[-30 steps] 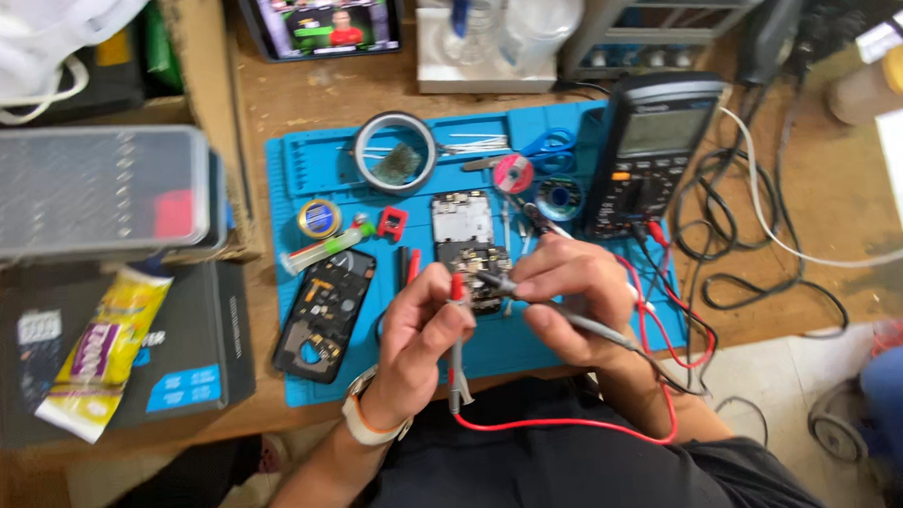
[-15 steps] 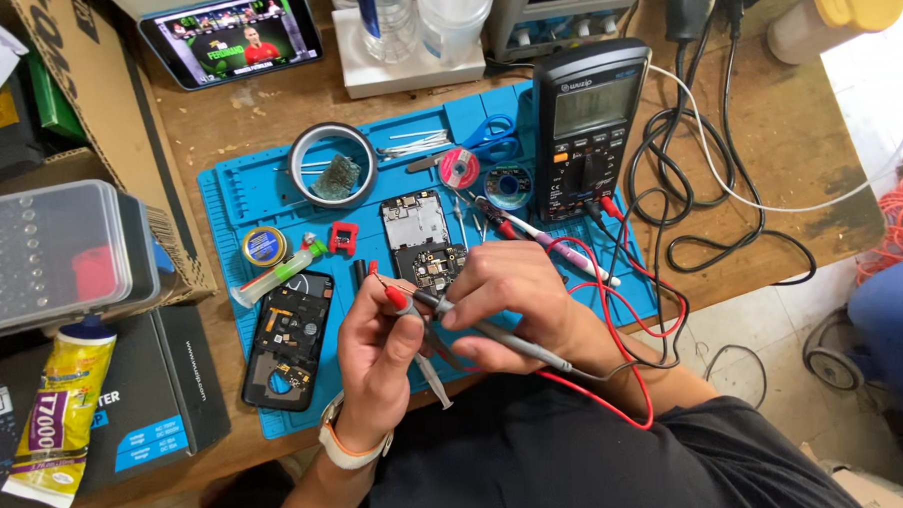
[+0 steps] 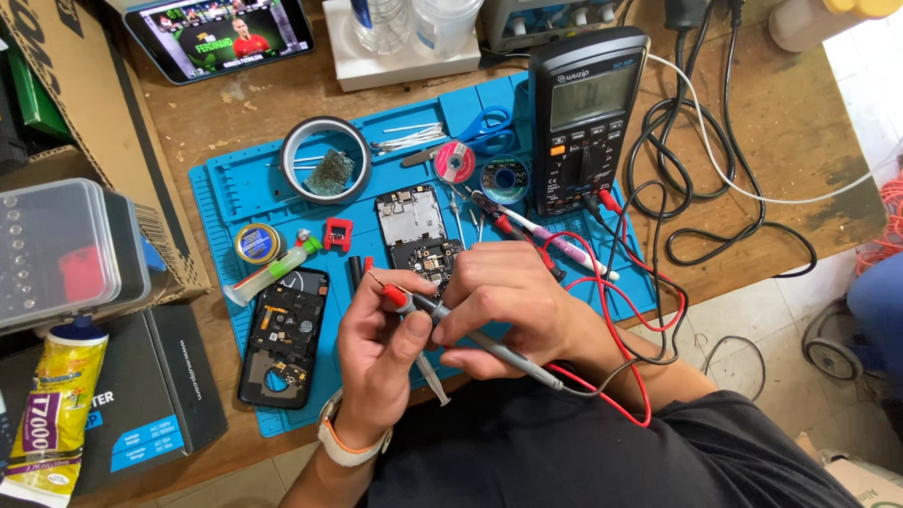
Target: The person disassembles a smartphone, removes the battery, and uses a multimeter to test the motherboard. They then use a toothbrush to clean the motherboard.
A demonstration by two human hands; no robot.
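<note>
Head view, looking down on wooden bench [image 3: 267,120] with blue silicone repair mat [image 3: 229,187]. Left hand [image 3: 380,352] near centre, fingers curled shut round red multimeter probe [image 3: 391,295], tip pointing far-left. Right hand [image 3: 508,302] just right of it, fingers pinched closed on black probe [image 3: 495,348], shaft running near-right; both hands touching. Phone mainboard frame [image 3: 414,228] on mat just beyond the knuckles, partly hidden by right hand. Whether probe tips touch the board: cannot tell. Red lead [image 3: 614,308] and black lead looping right, plugged into black multimeter [image 3: 587,119] at far right of mat. Black phone rear housing [image 3: 286,335] lying flat left of left hand, near edge of mat. Tape roll [image 3: 325,158] far-left on mat, small round tin [image 3: 258,244] and syringe tube [image 3: 272,273] near it. Blue scissors [image 3: 487,131], solder wick spools [image 3: 481,171] far centre. Clear plastic parts box [image 3: 41,253] well left, yellow glue tube [image 3: 52,413] near-left. Phone showing video [image 3: 219,32] propped at far edge.
</note>
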